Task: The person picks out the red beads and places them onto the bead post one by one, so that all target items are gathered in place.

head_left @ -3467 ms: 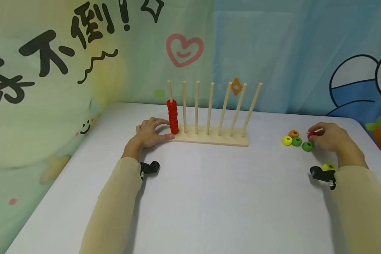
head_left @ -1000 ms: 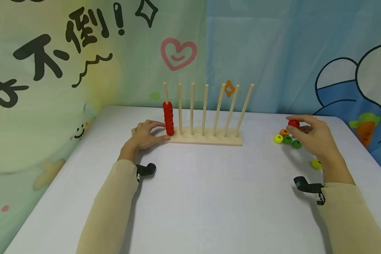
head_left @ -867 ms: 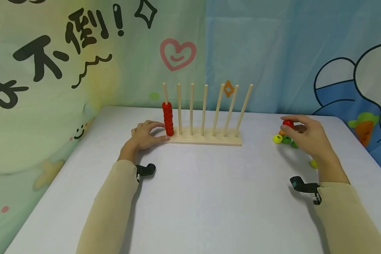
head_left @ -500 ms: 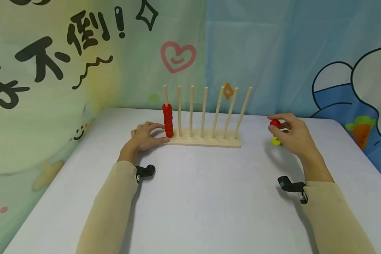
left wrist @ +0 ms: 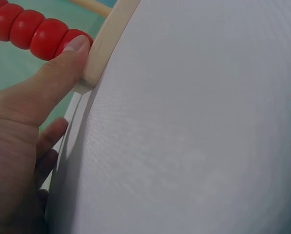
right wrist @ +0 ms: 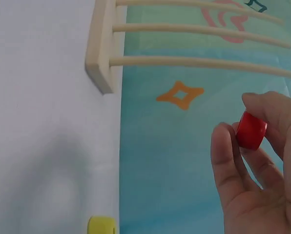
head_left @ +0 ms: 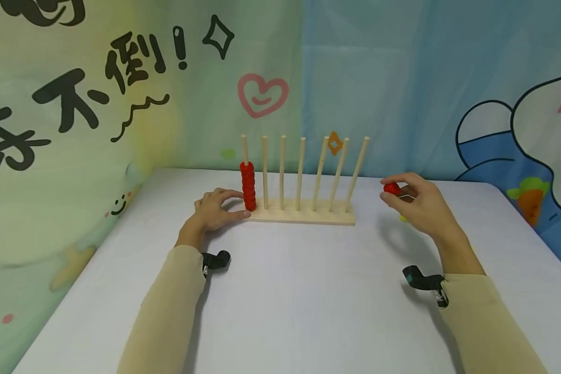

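A wooden peg stand (head_left: 304,216) with several upright pegs stands toward the back of the table. Its leftmost peg carries a stack of red beads (head_left: 248,186); the other pegs are bare. My left hand (head_left: 213,211) holds the stand's left end, with the thumb (left wrist: 70,63) at the base beside the lowest bead. To the right of the stand, my right hand (head_left: 423,209) is raised above the table. It pinches a single red bead (right wrist: 252,130) between thumb and fingers, apart from the pegs.
A yellow bead (right wrist: 101,225) lies on the white table (head_left: 299,291), mostly hidden behind my right hand in the head view. Other loose beads are covered there. A printed cloth (head_left: 369,78) hangs behind the table.
My right hand picked the red bead up from the loose beads and has carried it left toward the stand. The left hand keeps its place at the stand's end.
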`<state>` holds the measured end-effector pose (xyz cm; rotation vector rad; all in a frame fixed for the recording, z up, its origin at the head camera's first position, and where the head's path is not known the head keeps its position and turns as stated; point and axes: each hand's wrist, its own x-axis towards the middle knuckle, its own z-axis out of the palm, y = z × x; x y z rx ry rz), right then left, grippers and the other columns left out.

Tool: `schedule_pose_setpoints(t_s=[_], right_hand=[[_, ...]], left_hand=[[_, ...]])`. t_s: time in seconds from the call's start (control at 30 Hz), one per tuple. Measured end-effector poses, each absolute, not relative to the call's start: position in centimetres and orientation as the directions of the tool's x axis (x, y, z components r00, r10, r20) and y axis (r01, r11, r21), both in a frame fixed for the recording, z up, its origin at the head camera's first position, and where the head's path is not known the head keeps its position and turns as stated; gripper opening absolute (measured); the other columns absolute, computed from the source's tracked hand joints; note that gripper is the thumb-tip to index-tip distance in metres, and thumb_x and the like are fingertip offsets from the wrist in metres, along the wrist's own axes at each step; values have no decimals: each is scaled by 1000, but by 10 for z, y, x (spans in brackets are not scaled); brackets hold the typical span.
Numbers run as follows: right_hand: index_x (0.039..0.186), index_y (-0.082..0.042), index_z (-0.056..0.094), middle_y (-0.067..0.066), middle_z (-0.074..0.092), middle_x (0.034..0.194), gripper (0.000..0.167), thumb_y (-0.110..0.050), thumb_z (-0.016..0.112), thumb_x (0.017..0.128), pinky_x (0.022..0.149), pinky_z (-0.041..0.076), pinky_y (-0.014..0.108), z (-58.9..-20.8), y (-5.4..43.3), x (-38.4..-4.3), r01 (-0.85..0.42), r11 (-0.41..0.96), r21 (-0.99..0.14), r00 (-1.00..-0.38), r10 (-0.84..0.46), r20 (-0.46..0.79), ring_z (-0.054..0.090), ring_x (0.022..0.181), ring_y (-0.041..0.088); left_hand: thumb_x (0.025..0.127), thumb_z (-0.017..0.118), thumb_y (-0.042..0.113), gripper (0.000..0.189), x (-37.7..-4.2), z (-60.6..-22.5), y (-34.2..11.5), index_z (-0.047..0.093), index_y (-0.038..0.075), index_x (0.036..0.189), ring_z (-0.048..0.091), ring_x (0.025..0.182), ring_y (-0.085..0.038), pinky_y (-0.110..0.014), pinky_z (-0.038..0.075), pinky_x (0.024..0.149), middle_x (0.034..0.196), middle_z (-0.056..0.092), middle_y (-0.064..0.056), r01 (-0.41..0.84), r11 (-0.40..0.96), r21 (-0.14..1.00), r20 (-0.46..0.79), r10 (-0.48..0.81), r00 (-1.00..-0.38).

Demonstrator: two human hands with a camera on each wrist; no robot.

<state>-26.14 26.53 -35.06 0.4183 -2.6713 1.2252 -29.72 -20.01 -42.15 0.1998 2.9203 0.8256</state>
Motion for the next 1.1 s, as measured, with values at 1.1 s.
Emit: schedule_pose_setpoints(t_s=[1.1], right_hand=[[122, 0, 62, 12, 65, 111, 31, -2, 68, 91, 81, 52, 25, -324, 177, -241, -508, 353, -786, -835, -426, 348, 63, 95, 27]], left_hand=[[80, 69, 63, 67, -296, -419, -201, 55, 33, 138, 28, 137, -37, -60, 17, 106, 149, 40, -9, 89, 845, 528, -69, 147, -987]])
